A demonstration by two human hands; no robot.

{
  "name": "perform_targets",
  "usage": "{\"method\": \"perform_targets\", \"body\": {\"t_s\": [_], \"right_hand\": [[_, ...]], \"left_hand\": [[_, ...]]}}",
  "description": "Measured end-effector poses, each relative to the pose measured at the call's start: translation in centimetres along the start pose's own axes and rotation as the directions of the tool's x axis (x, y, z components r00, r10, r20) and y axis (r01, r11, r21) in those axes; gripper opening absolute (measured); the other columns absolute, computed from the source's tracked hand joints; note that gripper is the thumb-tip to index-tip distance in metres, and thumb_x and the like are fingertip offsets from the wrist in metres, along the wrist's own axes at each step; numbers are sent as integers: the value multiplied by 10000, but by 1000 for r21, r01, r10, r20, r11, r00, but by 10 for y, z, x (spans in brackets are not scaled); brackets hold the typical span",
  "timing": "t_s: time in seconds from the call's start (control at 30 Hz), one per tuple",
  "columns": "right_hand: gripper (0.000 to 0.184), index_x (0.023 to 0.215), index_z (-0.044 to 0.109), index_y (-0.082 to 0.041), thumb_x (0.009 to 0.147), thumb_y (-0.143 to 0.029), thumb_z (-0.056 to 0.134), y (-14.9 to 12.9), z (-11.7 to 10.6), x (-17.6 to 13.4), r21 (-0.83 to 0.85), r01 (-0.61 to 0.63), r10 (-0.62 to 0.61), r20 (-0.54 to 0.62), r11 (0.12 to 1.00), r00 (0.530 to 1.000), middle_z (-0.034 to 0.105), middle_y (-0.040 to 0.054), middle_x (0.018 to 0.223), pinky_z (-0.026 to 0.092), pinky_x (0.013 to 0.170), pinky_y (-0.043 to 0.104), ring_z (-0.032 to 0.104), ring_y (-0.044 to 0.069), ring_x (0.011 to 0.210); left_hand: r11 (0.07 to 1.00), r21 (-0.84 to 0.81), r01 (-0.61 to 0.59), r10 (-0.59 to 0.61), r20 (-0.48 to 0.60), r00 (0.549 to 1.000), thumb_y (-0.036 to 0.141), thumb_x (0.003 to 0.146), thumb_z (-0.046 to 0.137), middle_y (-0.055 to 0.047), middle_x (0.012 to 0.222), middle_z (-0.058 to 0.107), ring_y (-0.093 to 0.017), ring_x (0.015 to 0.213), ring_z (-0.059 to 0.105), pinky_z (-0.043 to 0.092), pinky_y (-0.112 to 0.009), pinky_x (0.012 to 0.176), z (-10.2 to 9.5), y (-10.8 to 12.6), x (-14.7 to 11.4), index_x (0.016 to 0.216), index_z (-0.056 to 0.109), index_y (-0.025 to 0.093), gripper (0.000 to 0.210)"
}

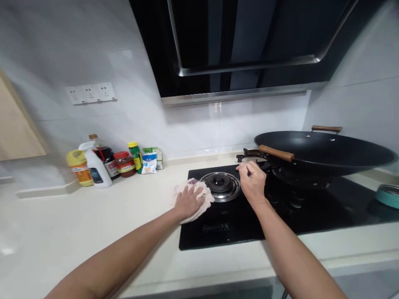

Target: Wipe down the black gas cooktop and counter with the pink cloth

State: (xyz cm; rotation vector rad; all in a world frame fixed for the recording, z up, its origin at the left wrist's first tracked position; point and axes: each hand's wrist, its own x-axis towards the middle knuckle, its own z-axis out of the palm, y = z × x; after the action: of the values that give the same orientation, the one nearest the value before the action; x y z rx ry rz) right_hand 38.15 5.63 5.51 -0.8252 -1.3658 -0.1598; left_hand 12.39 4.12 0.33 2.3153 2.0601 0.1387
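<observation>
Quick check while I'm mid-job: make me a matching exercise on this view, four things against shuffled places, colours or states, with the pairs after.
1. Cloth
2. Wok
3. Right hand
4. Jar

A. Red-lidded, on the counter
B. Fingers curled
C. Under the left hand
D. Black, with wooden handles

Pairs: 1-C, 2-D, 3-B, 4-A.
</observation>
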Motion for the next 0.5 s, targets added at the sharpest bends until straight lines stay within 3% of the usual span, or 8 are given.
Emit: {"method": "perform_targets", "body": {"t_s": [0.1, 0.2, 0.3, 0.37, 0.5], "right_hand": [[352, 673, 594, -224, 1000, -249, 464, -11, 2, -3, 20, 28, -28, 1, 999, 1000, 629, 32, 694, 431, 763, 332, 576, 168, 713], [361, 636, 550, -211, 990, -204, 477, -29, 13, -21, 47, 177, -181, 108, 983, 978, 583, 15, 656, 374, 729, 336, 520, 157, 694], [349, 605, 504, -206, 954, -206, 518, -49, 32, -46, 162, 380, -412, 290, 911, 864, 539, -7, 632, 335, 706, 330, 460, 144, 674], [344, 592, 488, -207, 929, -233, 548, -57, 43, -60, 214, 458, -505, 349, 863, 789, 528, -13, 632, 317, 687, 329, 432, 144, 668], [339, 588, 484, -214, 913, -263, 569, -60, 49, -65, 193, 511, -543, 402, 838, 738, 515, -6, 645, 288, 660, 340, 405, 157, 670]], "left_hand": [[999, 12, 51, -51, -25, 998, 612, 995, 194, -23, 1703, 232, -375, 1546, 176, 236, -647, 1187, 2, -8, 48, 1580, 315, 357, 649], [997, 29, 70, -69, -29, 997, 560, 997, 214, -31, 1701, 234, -374, 1534, 199, 248, -652, 1169, 2, -17, 89, 1559, 350, 355, 613], [997, 48, 64, -64, -2, 998, 554, 992, 218, -38, 1694, 248, -397, 1514, 230, 263, -676, 1136, -2, -24, 124, 1533, 386, 375, 594], [996, 60, 59, -60, 13, 998, 588, 980, 228, -58, 1689, 257, -414, 1502, 247, 270, -686, 1117, -4, -25, 147, 1530, 385, 381, 608], [995, 82, 50, -51, 12, 999, 642, 957, 234, -112, 1662, 306, -431, 1478, 281, 284, -703, 1080, -5, -13, 192, 1542, 361, 379, 654]]}}
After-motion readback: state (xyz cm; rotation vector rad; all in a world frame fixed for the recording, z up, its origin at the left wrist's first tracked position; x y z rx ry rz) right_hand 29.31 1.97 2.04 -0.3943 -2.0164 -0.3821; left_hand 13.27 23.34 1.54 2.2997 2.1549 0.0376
